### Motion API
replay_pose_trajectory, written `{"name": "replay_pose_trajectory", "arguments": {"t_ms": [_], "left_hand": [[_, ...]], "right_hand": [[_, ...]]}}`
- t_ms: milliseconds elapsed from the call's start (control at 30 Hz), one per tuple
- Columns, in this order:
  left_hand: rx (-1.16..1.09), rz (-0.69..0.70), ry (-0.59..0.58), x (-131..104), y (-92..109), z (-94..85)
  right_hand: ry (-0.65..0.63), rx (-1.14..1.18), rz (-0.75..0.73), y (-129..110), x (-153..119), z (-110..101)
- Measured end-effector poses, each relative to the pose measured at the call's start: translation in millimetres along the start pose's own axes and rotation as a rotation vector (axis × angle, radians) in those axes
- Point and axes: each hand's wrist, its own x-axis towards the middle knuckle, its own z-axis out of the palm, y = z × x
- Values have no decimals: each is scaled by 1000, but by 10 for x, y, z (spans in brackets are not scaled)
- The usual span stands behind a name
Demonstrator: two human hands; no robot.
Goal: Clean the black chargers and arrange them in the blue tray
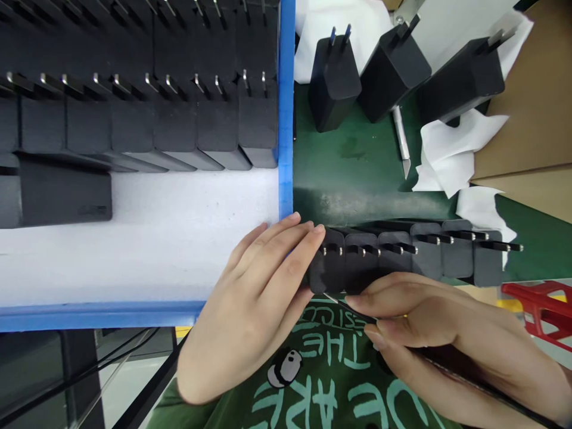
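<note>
A row of several black plug-in chargers (395,262) stands along the near edge of the green table, metal prongs upward. At its left end, my left hand (254,304) holds the end charger (328,274), fingertips at its far corner and thumb at its near side. My right hand (429,322) pinches a thin black tool with a pointed metal tip (331,298). That tip is at the near lower edge of the end charger; whether it touches is hard to tell. The tool's kind does not show, and my right hand covers part of its shaft.
Left, a blue-edged white tray (134,310) holds rows of black chargers, one lying flat (67,189). Three more chargers (335,83) stand at the back right beside a craft knife (401,140) with its blade bare. White paper scraps (447,155) and cardboard (531,107) lie right.
</note>
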Motion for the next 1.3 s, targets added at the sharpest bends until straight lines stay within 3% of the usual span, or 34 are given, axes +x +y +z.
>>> {"name": "replay_pose_trajectory", "arguments": {"t_ms": [500,667,833,1100,1200,1300], "left_hand": [[-4,14,23,-1,-10,-10],[-1,13,26,7,-1,-6],[5,14,28,8,4,-3],[8,11,18,17,0,-5],[-22,25,108,-24,20,-22],[-77,60,235,-86,55,-20]], "right_hand": [[-44,7,8,2,-8,-14],[17,30,27,21,-56,23],[-47,25,66,-15,-16,-37],[-46,46,99,-1,-57,-16],[0,73,129,-17,-119,20],[201,204,234,-75,-244,65]]}}
